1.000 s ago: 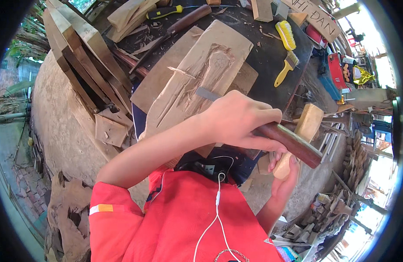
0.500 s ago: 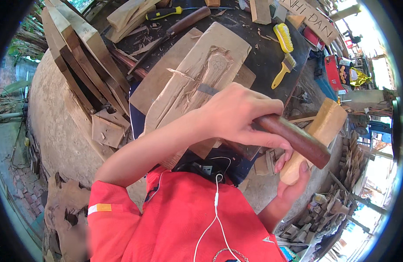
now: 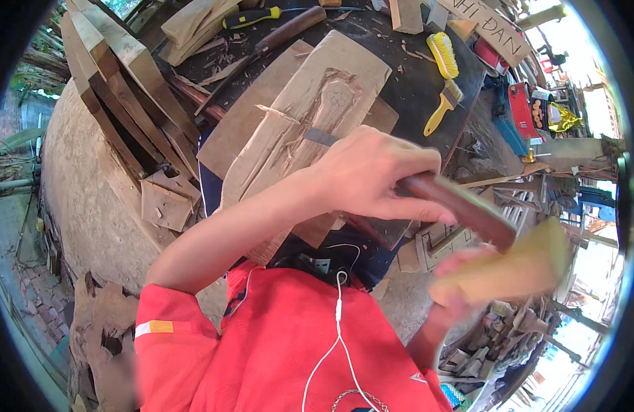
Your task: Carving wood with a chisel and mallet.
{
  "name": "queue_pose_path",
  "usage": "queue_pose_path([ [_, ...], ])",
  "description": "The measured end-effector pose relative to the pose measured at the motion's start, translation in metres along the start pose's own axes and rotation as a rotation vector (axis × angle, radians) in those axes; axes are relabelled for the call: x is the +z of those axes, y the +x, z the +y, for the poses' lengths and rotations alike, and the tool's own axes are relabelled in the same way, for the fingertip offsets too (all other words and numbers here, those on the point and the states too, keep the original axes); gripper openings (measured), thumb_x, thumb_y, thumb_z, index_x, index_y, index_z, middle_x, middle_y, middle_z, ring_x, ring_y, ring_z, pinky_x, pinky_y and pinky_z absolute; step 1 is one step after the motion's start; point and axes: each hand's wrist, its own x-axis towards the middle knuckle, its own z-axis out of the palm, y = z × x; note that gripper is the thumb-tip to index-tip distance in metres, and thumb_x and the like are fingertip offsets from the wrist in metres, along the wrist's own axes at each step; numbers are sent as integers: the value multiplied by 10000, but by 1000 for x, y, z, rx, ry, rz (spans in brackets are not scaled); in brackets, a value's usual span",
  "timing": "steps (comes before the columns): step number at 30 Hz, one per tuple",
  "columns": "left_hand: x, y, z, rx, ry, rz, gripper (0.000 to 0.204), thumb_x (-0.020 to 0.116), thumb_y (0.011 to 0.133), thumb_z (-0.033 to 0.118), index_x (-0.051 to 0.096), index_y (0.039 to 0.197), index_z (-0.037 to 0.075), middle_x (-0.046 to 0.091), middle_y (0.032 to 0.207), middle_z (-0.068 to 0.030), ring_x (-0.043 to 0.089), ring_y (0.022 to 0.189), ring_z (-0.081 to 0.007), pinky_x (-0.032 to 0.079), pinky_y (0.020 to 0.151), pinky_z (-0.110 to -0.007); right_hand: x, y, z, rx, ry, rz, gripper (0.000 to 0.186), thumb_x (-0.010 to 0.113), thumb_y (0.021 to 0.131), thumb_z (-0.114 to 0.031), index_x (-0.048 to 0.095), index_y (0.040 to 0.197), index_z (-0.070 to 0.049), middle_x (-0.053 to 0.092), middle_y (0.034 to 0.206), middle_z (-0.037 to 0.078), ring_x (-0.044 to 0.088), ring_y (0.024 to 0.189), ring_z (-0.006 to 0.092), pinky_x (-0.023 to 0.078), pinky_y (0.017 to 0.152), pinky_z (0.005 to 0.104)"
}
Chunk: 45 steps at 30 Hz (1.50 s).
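My left hand is closed around the dark brown wooden handle of a chisel. Its flat grey blade lies low over the carved wooden board, the tip near a raised strip of splintered wood. A rounded shape with petal-like lines is cut into the board's far part. Blurred by motion, my right hand grips a pale wooden mallet. The mallet is tilted out to the right, near the butt of the chisel handle; whether they touch is unclear.
Beyond the board, a long-bladed chisel and a yellow-black screwdriver lie on the dark table. A yellow scrub brush and a yellow paintbrush are on its right. Long timber pieces lean at left. Scrap wood is piled lower right.
The mallet in my right hand has swung clockwise, its head outward and down to the right. My left hand and the chisel have barely shifted on the board.
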Motion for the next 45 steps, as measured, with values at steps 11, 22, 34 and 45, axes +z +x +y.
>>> queue_pose_path([
  [11,31,13,-18,-16,373,-249,601,548,906,664,636,863,71,659,701,-127,678,640,-352,539,565,-454,-27,-14,31,555,-28,262,659,561,915,-420,411,1411,-13,507,840,80,503,633,156,423,540,289],
  [22,-1,48,-35,9,250,123,584,746,784,645,610,753,78,546,580,-100,600,546,-320,450,521,-375,-11,1,23,518,-50,175,668,544,922,-420,396,1422,-2,503,827,85,498,607,165,412,526,290],
  [34,-7,50,-35,30,116,258,574,788,748,627,632,724,75,508,549,-97,558,501,-302,437,502,-365,6,21,16,445,-54,12,669,533,932,-428,370,1417,3,491,826,72,498,615,150,418,528,285],
  [45,-19,48,-39,77,15,476,520,839,766,530,637,739,52,474,546,-54,480,481,-150,387,486,-295,6,98,-70,-133,-164,379,687,587,816,-401,449,1311,55,542,855,99,552,700,225,457,661,373],
])
